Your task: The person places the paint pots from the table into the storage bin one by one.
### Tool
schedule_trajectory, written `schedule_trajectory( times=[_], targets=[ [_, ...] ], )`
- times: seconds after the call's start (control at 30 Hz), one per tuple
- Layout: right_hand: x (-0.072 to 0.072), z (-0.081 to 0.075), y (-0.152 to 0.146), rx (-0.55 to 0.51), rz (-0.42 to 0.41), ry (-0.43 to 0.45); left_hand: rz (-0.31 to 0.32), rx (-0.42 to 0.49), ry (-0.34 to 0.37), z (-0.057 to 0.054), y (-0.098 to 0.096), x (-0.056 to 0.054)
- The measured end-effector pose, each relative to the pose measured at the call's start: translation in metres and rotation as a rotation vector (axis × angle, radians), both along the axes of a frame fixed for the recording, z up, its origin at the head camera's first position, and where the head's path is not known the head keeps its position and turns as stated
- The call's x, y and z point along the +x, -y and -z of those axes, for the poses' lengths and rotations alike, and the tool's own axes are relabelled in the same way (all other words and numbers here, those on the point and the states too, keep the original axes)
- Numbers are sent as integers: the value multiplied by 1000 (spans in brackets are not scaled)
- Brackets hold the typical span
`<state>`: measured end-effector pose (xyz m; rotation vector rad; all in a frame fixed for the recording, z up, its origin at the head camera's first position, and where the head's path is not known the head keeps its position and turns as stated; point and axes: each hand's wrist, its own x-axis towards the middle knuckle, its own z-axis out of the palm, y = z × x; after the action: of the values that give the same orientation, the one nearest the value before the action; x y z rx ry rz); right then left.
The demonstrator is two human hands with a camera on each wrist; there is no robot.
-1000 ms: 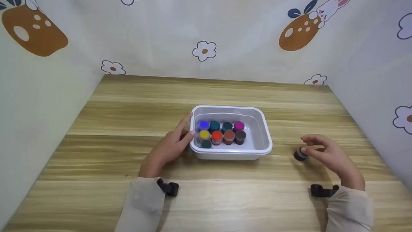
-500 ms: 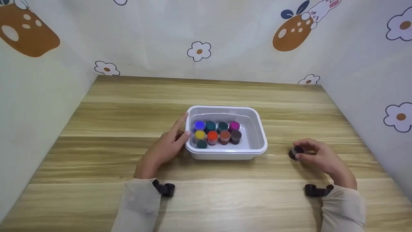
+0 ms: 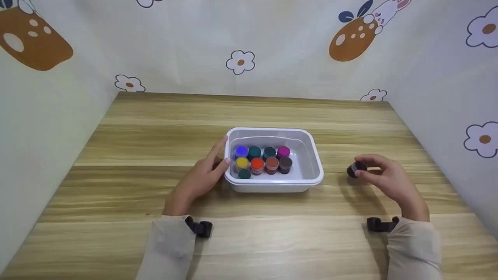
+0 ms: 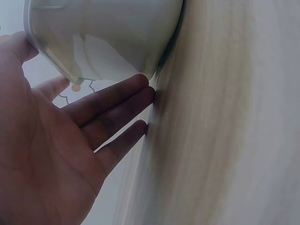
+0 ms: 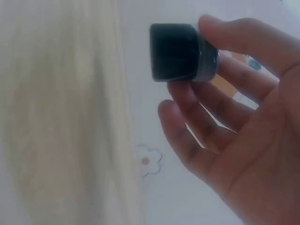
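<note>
My right hand (image 3: 391,181) pinches a small dark paint jar (image 3: 356,169) by its clear lid, between thumb and fingers. In the right wrist view this paint jar (image 5: 176,52) lies sideways, raised off the table. My left hand (image 3: 200,177) rests at the left side of a white plastic tub (image 3: 274,187), thumb and index finger touching its rim. From the left wrist view, the other fingers of the left hand (image 4: 51,145) extend loosely beneath the rim, near the table. Several paint jars stand grouped in the tub, among them a yellow jar (image 3: 241,163) and an orange-red jar (image 3: 256,166).
The wooden table (image 3: 272,241) reaches back to a pale cloth wall (image 3: 186,46) printed with flowers and carrots. More pale cloth rises on the left and right sides. Black camera straps (image 3: 200,228) sit on both wrists over beige sleeves (image 3: 169,245).
My right thumb and fingers have closed on the dark paint jar and lifted it off the table. My left hand stays at the tub's rim. The head view has shifted slightly.
</note>
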<state>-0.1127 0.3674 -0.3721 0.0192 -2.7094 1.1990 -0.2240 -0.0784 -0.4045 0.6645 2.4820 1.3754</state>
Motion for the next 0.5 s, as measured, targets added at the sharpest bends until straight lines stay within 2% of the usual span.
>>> schedule_trajectory(
  times=[0.13,0.23,0.4,0.5],
  targets=[
    [-5,-16,19,4,38,-61,-3,-13,11,-1,1,0],
    [-11,-25,38,-13,30,-101,-4,-16,14,-1,1,0],
    [-28,-33,77,-40,-88,-184,-9,-18,4,0,1,0],
    [-37,-36,101,-33,-173,-159,-13,-17,11,0,-1,1]
  ],
)
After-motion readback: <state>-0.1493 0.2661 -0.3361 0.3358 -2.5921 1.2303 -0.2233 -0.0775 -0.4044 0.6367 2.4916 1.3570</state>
